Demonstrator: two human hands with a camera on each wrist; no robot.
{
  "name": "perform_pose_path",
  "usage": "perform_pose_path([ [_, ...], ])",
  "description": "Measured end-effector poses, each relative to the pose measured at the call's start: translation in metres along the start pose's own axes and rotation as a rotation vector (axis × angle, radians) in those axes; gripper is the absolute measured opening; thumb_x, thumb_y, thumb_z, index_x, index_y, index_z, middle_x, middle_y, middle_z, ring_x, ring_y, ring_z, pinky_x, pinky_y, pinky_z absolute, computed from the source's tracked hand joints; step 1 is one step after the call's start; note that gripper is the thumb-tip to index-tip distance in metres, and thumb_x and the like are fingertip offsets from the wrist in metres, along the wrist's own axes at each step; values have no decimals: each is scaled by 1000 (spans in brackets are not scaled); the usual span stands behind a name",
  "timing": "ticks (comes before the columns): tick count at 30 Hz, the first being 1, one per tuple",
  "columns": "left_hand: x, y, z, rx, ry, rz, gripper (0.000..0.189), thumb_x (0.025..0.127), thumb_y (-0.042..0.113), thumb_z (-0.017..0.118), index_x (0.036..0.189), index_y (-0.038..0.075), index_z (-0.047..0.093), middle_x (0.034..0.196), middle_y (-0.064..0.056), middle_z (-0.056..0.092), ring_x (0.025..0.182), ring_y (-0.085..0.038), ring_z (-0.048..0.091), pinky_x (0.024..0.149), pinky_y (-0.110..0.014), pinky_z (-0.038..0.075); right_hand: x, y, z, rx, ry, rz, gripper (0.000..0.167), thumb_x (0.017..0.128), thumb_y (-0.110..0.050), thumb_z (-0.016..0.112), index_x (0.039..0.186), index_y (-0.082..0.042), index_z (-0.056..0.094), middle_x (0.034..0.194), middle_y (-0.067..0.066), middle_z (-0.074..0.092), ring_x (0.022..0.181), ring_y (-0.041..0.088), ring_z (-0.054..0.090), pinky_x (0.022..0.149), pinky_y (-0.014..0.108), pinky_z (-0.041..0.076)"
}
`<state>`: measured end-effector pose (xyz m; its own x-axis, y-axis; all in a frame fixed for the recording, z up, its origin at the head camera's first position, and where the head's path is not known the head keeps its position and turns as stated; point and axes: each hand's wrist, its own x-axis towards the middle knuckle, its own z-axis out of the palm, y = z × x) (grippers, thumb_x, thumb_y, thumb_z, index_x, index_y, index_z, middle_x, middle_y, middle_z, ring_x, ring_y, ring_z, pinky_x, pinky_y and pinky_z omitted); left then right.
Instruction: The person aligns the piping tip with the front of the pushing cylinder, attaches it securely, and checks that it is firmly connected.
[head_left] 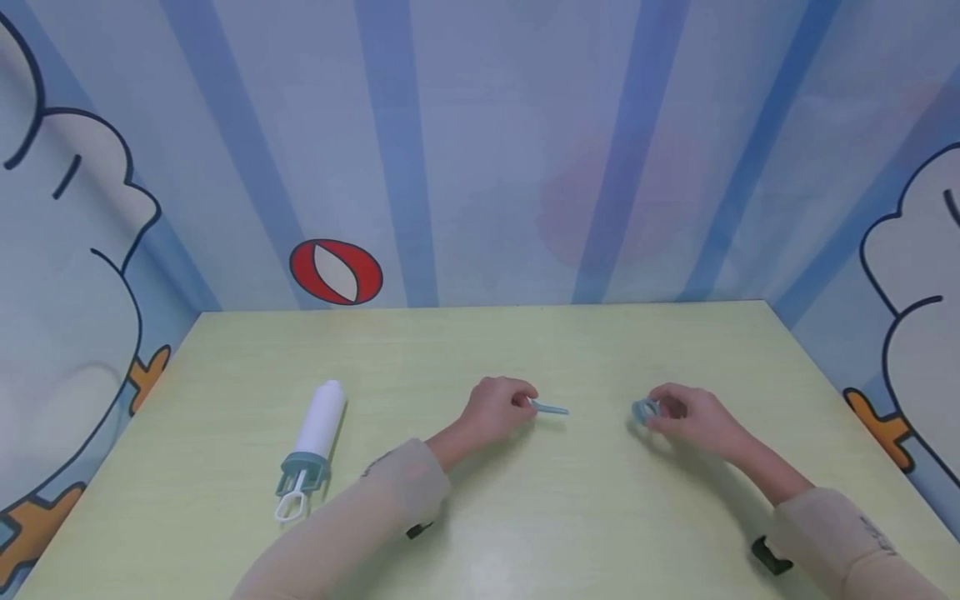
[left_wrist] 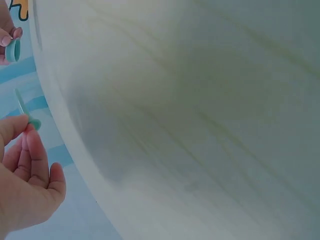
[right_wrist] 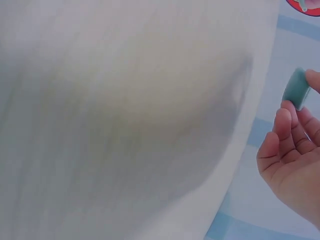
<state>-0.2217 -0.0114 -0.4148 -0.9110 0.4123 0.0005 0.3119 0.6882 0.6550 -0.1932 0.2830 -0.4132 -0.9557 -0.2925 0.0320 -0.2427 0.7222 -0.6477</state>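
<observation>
My left hand [head_left: 497, 408] pinches a slim teal nozzle-like piece [head_left: 551, 408] between thumb and fingertips, its thin end pointing right. In the left wrist view this piece [left_wrist: 21, 102] widens to a rounded base at the fingers. Over to the right, my right hand [head_left: 693, 417] holds a short teal ring [head_left: 642, 410] by its edge, just above the table. The ring [right_wrist: 297, 89] shows side-on in the right wrist view. On the left side of the table lies a white tube [head_left: 321, 421] with a teal collar and a white loop handle, resembling a pastry syringe. Neither hand touches it.
The pale yellow table [head_left: 592, 517] ends at a blue striped backdrop [head_left: 495, 150] behind, with printed side panels left and right. A dark strap piece [head_left: 771, 557] hangs under the right sleeve. The table fills most of both wrist views.
</observation>
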Motion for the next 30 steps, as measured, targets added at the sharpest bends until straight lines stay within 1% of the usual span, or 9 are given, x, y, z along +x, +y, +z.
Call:
perform_pose_path([
  [4, -2, -4, -2, -23, 23, 15, 23, 82, 15, 60, 104, 10, 65, 85, 2, 66, 76, -8, 57, 74, -23, 45, 2, -7, 0, 9, 15, -8, 31, 80, -18, 63, 105, 1, 57, 77, 3, 54, 66, 4, 45, 56, 21, 40],
  [8, -3, -7, -5, -37, 60, 42, 23, 81, 15, 61, 102, 8, 66, 83, 1, 66, 76, -10, 58, 72, -22, 45, 4, -14, 1, 39, 33, -4, 31, 81, -16, 62, 105, 1, 57, 80, 5, 57, 69, 4, 48, 57, 22, 42],
  [11, -5, -6, -8, -64, 80, 51, 22, 80, 14, 62, 101, 7, 66, 82, 0, 66, 75, -10, 59, 70, -21, 45, 6, -21, 5, 80, 52, -10, 30, 80, -15, 62, 105, 1, 57, 81, 7, 58, 69, 3, 49, 59, 21, 43],
  [13, -6, -4, -10, -88, 86, 49, 23, 80, 14, 62, 101, 6, 66, 81, -1, 66, 74, -10, 59, 68, -20, 45, 8, -25, 7, 107, 70, -30, 29, 79, -12, 63, 104, 2, 57, 81, 8, 59, 69, 2, 49, 59, 21, 43],
  [18, -9, -2, -12, -109, 95, 48, 22, 80, 15, 62, 100, 6, 66, 80, -1, 66, 73, -10, 58, 66, -18, 44, 12, -35, 15, 209, 82, -75, 28, 77, -5, 62, 102, 6, 56, 79, 8, 58, 67, 1, 51, 58, 21, 45],
  [22, -12, -2, -12, -133, 104, 42, 23, 80, 15, 62, 100, 6, 66, 80, -1, 66, 72, -9, 58, 65, -17, 44, 16, -41, 21, 282, 77, -98, 29, 77, -1, 60, 104, 8, 55, 82, 6, 58, 69, 1, 52, 60, 20, 46],
  [25, -14, -1, -11, -158, 106, 33, 23, 80, 14, 62, 101, 5, 66, 80, -1, 66, 71, -9, 58, 63, -17, 45, 20, -44, 26, 328, 73, -116, 29, 77, 1, 60, 104, 8, 54, 84, 1, 58, 72, 0, 53, 63, 20, 47],
  [30, -17, 0, -10, -191, 111, 30, 23, 80, 15, 62, 101, 5, 66, 80, -1, 66, 70, -8, 58, 62, -16, 45, 23, -51, 35, 401, 62, -171, 28, 77, 4, 59, 103, 10, 53, 84, -4, 58, 74, 1, 54, 65, 19, 47],
])
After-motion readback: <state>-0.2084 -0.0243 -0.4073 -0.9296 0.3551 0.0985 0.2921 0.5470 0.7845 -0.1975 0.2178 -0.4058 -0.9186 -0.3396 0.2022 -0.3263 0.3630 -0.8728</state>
